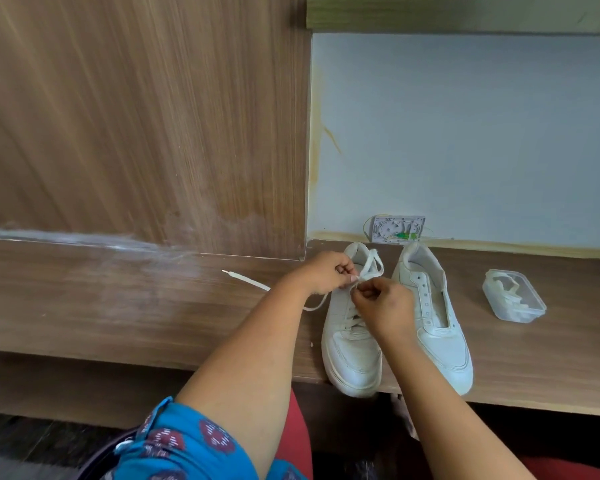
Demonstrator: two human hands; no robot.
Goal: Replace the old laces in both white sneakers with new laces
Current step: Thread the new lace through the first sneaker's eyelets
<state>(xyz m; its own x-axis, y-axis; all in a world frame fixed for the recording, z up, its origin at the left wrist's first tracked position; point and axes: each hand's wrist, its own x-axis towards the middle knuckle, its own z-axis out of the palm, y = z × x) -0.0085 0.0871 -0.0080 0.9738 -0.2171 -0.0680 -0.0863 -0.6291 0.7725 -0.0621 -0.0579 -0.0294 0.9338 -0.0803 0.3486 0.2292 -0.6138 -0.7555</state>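
Two white sneakers stand side by side on the wooden ledge (153, 306), toes toward me. The left sneaker (350, 355) carries a white lace (373, 263) threaded through its eyelets. My left hand (326, 271) and my right hand (383, 303) both pinch this lace above the sneaker's tongue, where a loop rises toward the heel. One loose end of the lace (246, 278) trails left across the ledge. The right sneaker (437, 327) shows bare eyelets with no lace in it.
A clear plastic box (513, 294) with white laces inside sits on the ledge right of the sneakers. A small open wall socket plate (397, 230) sits on the pale wall behind them. A wooden panel (136, 116) rises at the left.
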